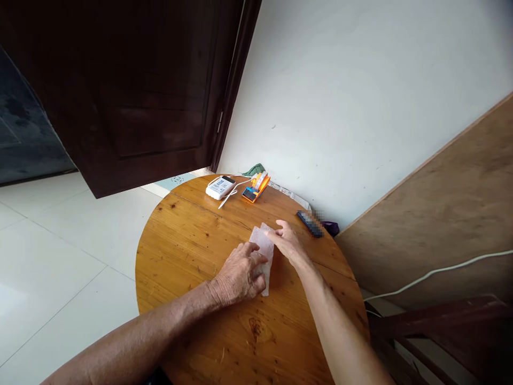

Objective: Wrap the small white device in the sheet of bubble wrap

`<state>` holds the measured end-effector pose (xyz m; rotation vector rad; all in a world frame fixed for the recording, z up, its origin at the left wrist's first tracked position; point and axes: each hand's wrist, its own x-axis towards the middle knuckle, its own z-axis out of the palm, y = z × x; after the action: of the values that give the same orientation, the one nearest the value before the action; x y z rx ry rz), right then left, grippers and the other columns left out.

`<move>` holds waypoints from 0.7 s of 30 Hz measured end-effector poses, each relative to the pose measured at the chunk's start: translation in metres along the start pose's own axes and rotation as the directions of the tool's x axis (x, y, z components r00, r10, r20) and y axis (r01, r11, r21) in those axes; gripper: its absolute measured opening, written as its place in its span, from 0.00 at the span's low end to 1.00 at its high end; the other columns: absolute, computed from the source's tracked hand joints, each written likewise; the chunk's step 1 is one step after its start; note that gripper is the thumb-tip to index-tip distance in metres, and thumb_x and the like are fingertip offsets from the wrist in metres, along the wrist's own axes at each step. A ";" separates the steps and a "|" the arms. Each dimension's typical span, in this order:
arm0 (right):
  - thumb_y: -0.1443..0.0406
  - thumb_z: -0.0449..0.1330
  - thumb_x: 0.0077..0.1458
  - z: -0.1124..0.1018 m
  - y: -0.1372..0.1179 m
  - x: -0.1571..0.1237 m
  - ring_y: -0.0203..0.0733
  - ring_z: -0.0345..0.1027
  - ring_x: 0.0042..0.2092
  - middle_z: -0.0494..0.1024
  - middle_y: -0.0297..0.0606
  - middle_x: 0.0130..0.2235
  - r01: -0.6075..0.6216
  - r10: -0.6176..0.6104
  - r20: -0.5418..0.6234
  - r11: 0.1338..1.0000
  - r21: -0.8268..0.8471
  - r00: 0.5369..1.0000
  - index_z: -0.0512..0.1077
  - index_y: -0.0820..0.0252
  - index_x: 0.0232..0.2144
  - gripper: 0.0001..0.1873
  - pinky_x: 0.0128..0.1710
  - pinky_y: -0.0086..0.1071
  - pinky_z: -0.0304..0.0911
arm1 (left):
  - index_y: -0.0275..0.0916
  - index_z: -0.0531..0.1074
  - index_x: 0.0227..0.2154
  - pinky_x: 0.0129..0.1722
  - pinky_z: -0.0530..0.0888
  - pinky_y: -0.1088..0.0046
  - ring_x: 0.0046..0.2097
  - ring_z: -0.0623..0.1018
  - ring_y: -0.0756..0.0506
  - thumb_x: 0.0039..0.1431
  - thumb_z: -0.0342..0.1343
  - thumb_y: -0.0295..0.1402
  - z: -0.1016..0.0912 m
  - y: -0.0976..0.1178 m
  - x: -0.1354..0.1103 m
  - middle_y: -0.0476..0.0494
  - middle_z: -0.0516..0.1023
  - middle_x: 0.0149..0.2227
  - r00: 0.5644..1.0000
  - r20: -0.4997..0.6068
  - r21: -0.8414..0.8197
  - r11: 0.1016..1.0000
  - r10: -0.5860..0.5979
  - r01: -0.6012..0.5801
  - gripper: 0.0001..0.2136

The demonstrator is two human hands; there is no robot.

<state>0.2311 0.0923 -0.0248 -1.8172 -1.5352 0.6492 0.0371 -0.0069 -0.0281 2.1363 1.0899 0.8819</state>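
Note:
A small pale, translucent sheet with a bumpy surface, like bubble wrap (263,245), lies folded or layered on the round wooden table (180,256). My left hand (242,271) rests across its left and lower part, fingers bent but apart, covering some of it. At the upper right edge of the sheet is my right hand (287,243). Its thumb touches the sheet there, while the index finger stretches away above the table. The right hand's other fingers are partly hidden.
Toward the back stand a white device with a cord (220,187) and an orange tape dispenser (256,187). A dark oblong object (309,223), partly pixelated, lies near the right edge. Behind the table are a white wall (360,96) and a dark door (140,96).

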 end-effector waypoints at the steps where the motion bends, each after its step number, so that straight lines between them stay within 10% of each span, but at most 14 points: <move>1: 0.59 0.68 0.38 0.003 0.001 0.001 0.49 0.74 0.35 0.80 0.38 0.30 -0.016 0.015 0.012 1.000 0.020 1.000 0.67 0.63 0.53 0.37 0.38 0.41 0.66 | 0.35 0.74 0.48 0.57 0.69 0.57 0.54 0.70 0.36 0.50 0.56 0.29 0.000 0.000 0.000 0.33 0.66 0.56 1.000 0.000 0.002 1.000 0.004 -0.004 0.20; 12: 0.65 0.64 0.34 0.024 0.003 -0.005 0.45 0.74 0.32 0.80 0.34 0.28 0.028 -0.022 -0.029 0.973 0.228 0.999 0.72 0.62 0.46 0.31 0.35 0.37 0.68 | 0.41 0.72 0.50 0.49 0.68 0.56 0.52 0.68 0.36 0.51 0.56 0.30 -0.009 0.009 -0.003 0.39 0.67 0.59 0.995 0.011 0.242 0.965 0.096 -0.096 0.20; 21: 0.58 0.69 0.37 0.000 -0.039 -0.044 0.47 0.75 0.39 0.82 0.43 0.39 0.024 -0.087 0.096 0.853 0.522 0.992 0.75 0.62 0.41 0.26 0.39 0.38 0.70 | 0.40 0.75 0.39 0.50 0.66 0.62 0.43 0.72 0.41 0.57 0.51 0.30 -0.005 -0.001 0.001 0.41 0.77 0.39 0.986 0.078 0.249 0.954 0.149 -0.164 0.10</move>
<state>0.1981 0.0527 0.0027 -1.3352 -1.3092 1.0441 0.0332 -0.0044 -0.0250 2.4738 1.0638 0.7777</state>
